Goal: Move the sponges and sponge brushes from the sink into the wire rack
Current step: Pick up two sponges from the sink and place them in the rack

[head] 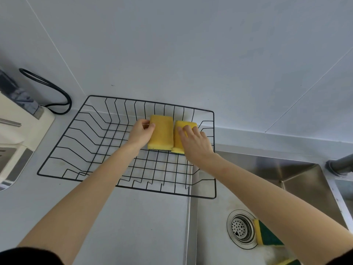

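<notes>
Two yellow sponges lie side by side in the back right part of the black wire rack (63,150). My left hand (140,133) grips the left edge of the left sponge (162,132). My right hand (194,144) rests on top of the right sponge (178,142), fingers pressed on it. In the steel sink (286,175) a yellow sponge with a green scrub side (266,235) lies next to the drain, partly hidden by my right forearm. Another yellow and green piece (288,262) shows at the bottom edge.
The rack sits on a pale counter and overhangs the sink's left rim. A white appliance (17,134) with a black cord (57,92) stands at the left. The drain strainer (241,228) is in the sink floor. A grey tap base (339,165) is at the right.
</notes>
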